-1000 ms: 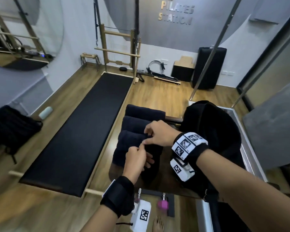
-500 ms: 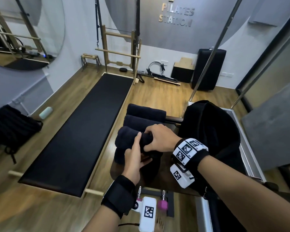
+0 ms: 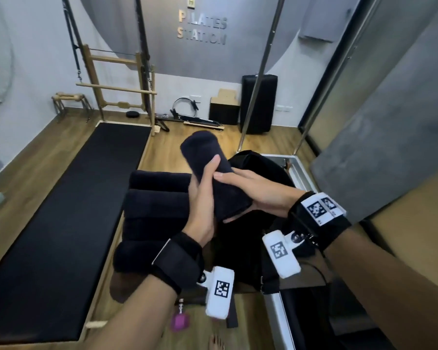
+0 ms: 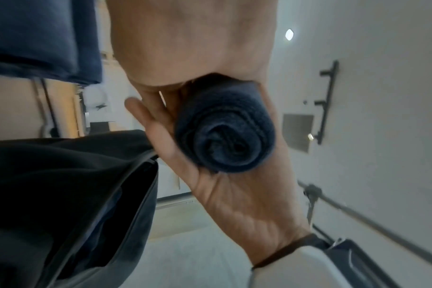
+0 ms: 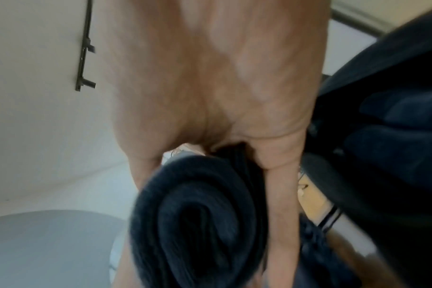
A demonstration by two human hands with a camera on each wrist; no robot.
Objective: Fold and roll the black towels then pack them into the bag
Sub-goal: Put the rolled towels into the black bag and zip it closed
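A rolled black towel point(image 3: 206, 157) is lifted clear of the table and tilted, its far end pointing up and away. My left hand point(image 3: 202, 190) grips it from the left, thumb on top. My right hand point(image 3: 253, 190) holds its lower end from the right. In the left wrist view the roll's spiral end point(image 4: 225, 134) lies in my right palm point(image 4: 217, 194), beside the black bag's open mouth point(image 4: 91, 194). The right wrist view shows the other spiral end point(image 5: 197, 224) under my right hand point(image 5: 222, 78). The bag point(image 3: 261, 170) sits just right of the hands. Several more rolled towels point(image 3: 157, 200) lie stacked below left.
A long black padded mat point(image 3: 61, 218) runs along the wooden floor on the left. Metal poles point(image 3: 259, 74) and a metal frame point(image 3: 297, 170) stand behind and right of the bag. A pink object point(image 3: 180, 322) and a bare foot point(image 3: 215, 344) are near the bottom edge.
Both hands have lifted the roll off the towel stack and swung it up and right toward the bag; it now stands tilted on end instead of lying flat.
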